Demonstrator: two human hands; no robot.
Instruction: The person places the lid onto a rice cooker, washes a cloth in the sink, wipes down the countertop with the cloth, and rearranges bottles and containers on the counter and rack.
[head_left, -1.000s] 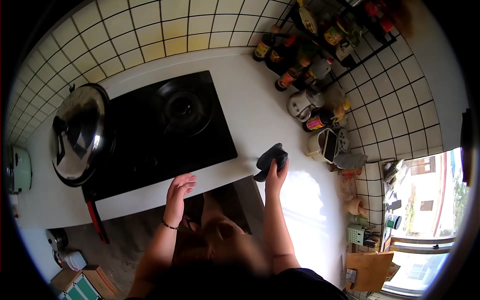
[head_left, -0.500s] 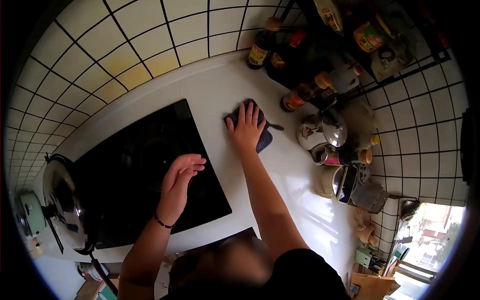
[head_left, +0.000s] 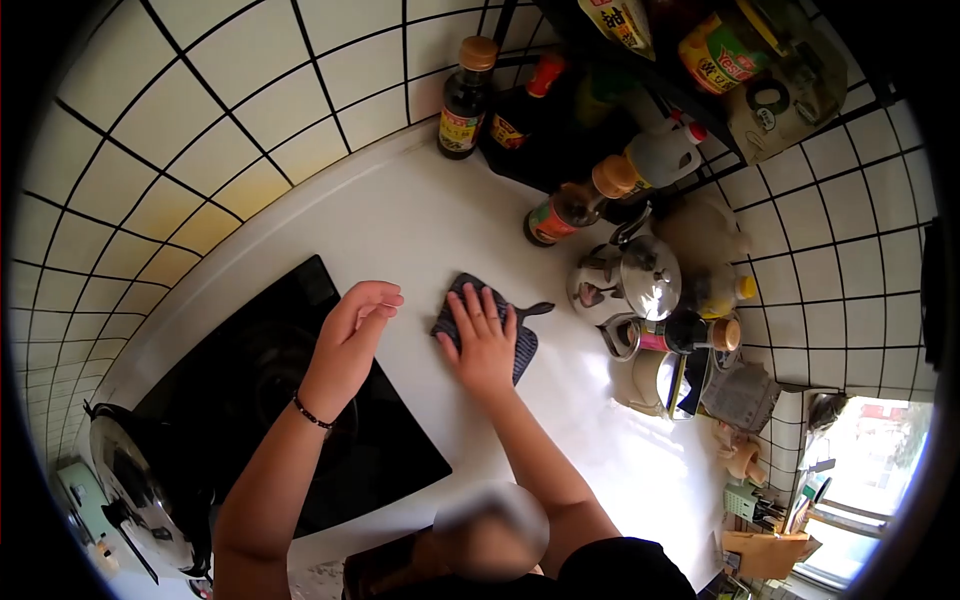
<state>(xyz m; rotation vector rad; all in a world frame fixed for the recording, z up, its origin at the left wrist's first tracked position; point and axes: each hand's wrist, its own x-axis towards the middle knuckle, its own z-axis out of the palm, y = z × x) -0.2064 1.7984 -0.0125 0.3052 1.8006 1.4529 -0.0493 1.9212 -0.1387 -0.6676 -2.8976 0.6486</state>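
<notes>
My right hand [head_left: 482, 348] lies flat with spread fingers on a dark folded cloth [head_left: 525, 352], pressing it against the white countertop [head_left: 400, 215]. A small loop sticks out from the cloth's right side. My left hand [head_left: 352, 335], with a dark bracelet at the wrist, hovers over the right edge of the black stove [head_left: 230, 400]. Its fingers are loosely curved and nothing shows in them.
Sauce bottles [head_left: 462, 105] stand along the back corner beneath a loaded rack. Right of the cloth are a silver kettle [head_left: 650, 280] and a pale container [head_left: 645, 380]. A lidded pan [head_left: 135, 480] sits at the far left.
The right hand went from holding the bunched cloth near the counter's front edge to lying on it, spread out farther back. The left hand rose over the stove. The view shifted toward the corner.
</notes>
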